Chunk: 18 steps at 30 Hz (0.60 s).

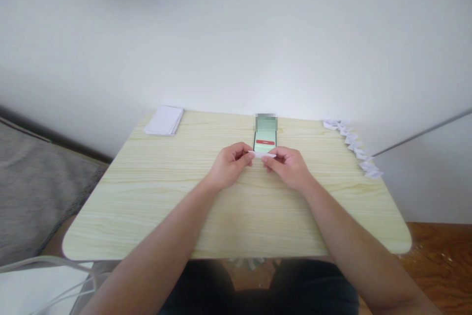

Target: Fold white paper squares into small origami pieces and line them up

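Between both hands, a small folded piece of white paper [262, 155] is held above the middle of the table. My left hand [232, 163] pinches its left end between thumb and fingers. The right end is pinched the same way by my right hand [286, 164]. Just beyond the paper, a phone [265, 138] with a lit green screen and a red bar lies or leans at the far side; its top part is pixelated. The folded paper hides the phone's lower edge.
The pale wood-grain table [147, 216] meets a white wall [236, 35] at the back. A stack of white paper sheets [164, 120] lies at the far left. Several small folded white paper pieces [356, 148] form a row along the right edge. White cables [73, 280] hang at lower left.
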### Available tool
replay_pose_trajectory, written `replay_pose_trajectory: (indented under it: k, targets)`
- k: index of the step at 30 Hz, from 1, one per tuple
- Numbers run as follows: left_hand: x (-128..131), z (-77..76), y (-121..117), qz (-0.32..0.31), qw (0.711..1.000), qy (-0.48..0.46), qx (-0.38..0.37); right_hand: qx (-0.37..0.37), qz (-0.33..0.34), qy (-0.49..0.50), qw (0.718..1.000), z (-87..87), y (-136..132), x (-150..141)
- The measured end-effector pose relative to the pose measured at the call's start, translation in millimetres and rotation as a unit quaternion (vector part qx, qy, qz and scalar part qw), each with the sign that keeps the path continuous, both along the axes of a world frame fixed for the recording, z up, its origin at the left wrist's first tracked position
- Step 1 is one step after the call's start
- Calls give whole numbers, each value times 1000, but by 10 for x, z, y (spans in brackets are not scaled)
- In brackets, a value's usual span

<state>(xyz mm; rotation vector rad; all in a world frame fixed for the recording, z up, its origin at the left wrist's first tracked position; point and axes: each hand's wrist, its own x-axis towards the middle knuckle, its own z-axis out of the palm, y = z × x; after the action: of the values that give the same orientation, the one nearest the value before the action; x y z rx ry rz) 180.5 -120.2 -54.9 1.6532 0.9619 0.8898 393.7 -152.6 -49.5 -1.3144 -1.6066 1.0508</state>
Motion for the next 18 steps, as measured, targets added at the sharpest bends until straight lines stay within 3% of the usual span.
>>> replay_pose_trajectory:
  k: [11, 18]
  targets:
    - [1, 3, 13, 10, 1000, -8, 8, -2, 44, 18, 999, 37, 6, 55]
    - [-3, 22, 4, 6, 1000, -14, 1, 2, 20, 3, 1000, 62, -4, 30]
